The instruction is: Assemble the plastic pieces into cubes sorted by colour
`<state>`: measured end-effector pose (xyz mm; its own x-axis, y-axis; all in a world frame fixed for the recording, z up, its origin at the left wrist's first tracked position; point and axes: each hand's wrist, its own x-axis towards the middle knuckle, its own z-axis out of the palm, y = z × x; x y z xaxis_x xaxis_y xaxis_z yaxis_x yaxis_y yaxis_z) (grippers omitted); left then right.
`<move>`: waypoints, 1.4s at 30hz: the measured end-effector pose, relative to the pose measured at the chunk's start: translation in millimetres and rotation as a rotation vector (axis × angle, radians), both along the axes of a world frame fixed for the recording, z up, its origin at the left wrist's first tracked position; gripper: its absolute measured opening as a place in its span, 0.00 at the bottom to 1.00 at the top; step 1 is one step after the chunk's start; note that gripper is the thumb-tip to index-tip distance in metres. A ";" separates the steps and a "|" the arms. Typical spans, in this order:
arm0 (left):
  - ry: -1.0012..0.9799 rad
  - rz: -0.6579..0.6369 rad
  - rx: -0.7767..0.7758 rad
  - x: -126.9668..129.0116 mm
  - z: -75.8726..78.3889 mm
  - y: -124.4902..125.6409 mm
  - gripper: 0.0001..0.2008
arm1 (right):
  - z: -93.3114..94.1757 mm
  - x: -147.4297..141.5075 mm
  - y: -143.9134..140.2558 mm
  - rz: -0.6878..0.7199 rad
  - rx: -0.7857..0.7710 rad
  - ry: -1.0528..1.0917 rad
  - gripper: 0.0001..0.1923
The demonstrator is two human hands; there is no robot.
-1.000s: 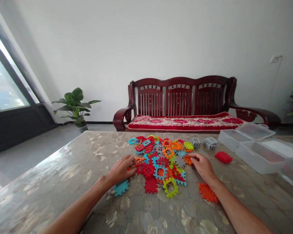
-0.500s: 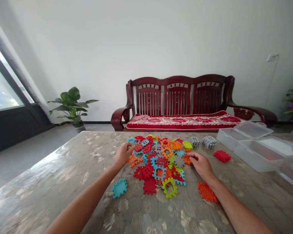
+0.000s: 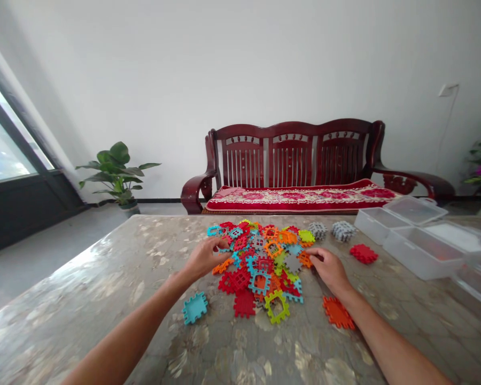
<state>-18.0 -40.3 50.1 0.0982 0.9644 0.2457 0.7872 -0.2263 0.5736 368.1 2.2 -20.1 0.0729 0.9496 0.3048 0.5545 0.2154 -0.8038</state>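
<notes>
A pile of interlocking plastic tiles [image 3: 243, 303] in red, orange, blue, green and grey lies mid-table; some have window-like cut-outs. Over the pile's left edge is my left hand [image 3: 203, 260], its thumb and forefinger apart above red and orange pieces, with nothing visible between them. At the right edge, my right hand [image 3: 331, 271] has its fingers bent together at the rim of an orange tile [image 3: 304, 260], which appears pinched. A blue tile [image 3: 194, 308] lies alone at front left. Under my right wrist sits a separate orange-red tile [image 3: 338, 313].
Two grey tile stacks [image 3: 343, 231] and a red stack [image 3: 363, 254] stand right of the pile. Clear plastic boxes [image 3: 424, 258] occupy the table's right side. Behind the table [image 3: 144, 262] are a dark wooden bench [image 3: 291, 160] and a potted plant [image 3: 118, 171].
My left hand has moved slightly right and nearer, over the pile, and its thumb and forefinger have parted. My right hand stays at the orange tile. The view has shifted slightly.
</notes>
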 end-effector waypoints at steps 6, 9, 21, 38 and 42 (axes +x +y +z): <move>0.299 -0.201 -0.137 -5.4 -0.7 -27.5 0.41 | 1.1 -0.4 -0.5 0.003 -0.009 0.001 0.15; 0.364 -0.198 -0.164 -3.4 -4.7 -30.4 0.48 | 0.9 -0.3 -0.5 0.002 -0.008 -0.004 0.15; 0.364 -0.155 -0.225 5.7 -4.1 -27.8 0.34 | 2.5 -0.1 -1.0 0.015 -0.015 -0.007 0.16; 0.346 -0.182 -0.202 10.8 -2.2 -25.8 0.30 | 2.2 -1.4 -0.8 0.015 -0.009 -0.009 0.16; 0.369 -0.185 -0.246 13.3 2.9 -26.8 0.31 | 1.3 -1.1 -0.4 0.014 -0.008 -0.012 0.17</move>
<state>-4.6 -67.1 53.1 0.3112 0.9477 -0.0714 0.9078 -0.2742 0.3173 367.0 1.9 -18.7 0.0561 0.9528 0.2982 0.5609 0.2170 -0.7989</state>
